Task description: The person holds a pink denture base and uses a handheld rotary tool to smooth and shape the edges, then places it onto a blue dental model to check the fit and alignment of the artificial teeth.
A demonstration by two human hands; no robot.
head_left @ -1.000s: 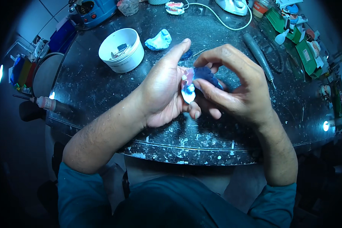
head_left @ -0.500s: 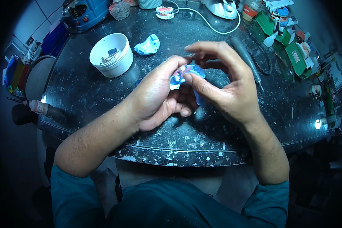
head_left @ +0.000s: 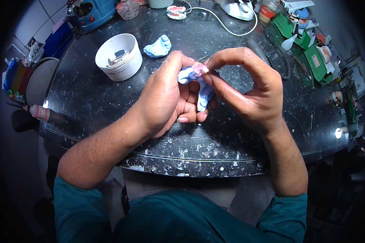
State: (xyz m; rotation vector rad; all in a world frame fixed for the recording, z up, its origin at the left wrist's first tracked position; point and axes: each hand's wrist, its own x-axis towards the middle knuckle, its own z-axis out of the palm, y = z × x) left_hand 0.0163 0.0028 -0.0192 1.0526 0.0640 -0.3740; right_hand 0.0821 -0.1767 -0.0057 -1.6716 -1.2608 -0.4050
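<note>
1. Head view: the cast [head_left: 203, 100] is held above the bench [head_left: 85, 107], between 12 and 1 o'clock from center.
2. Left hand [head_left: 162, 95]: grasps the cast, fingers curled beneath.
3. Right hand [head_left: 257, 95]: thumb and forefinger pinch the edge of the pink piece [head_left: 198, 71] seated on the cast.
4. From the cast: tub [head_left: 127, 71] at 10 o'clock; handpiece [head_left: 255, 47] at 2 o'clock.

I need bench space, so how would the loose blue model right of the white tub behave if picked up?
The loose blue model is probably stiff, since its curved, lumpy form stands up unsupported. It seems unlikely to roll, given its uneven outline. Its matte surface looks plaster-like, so its edges might chip if dropped.
</note>
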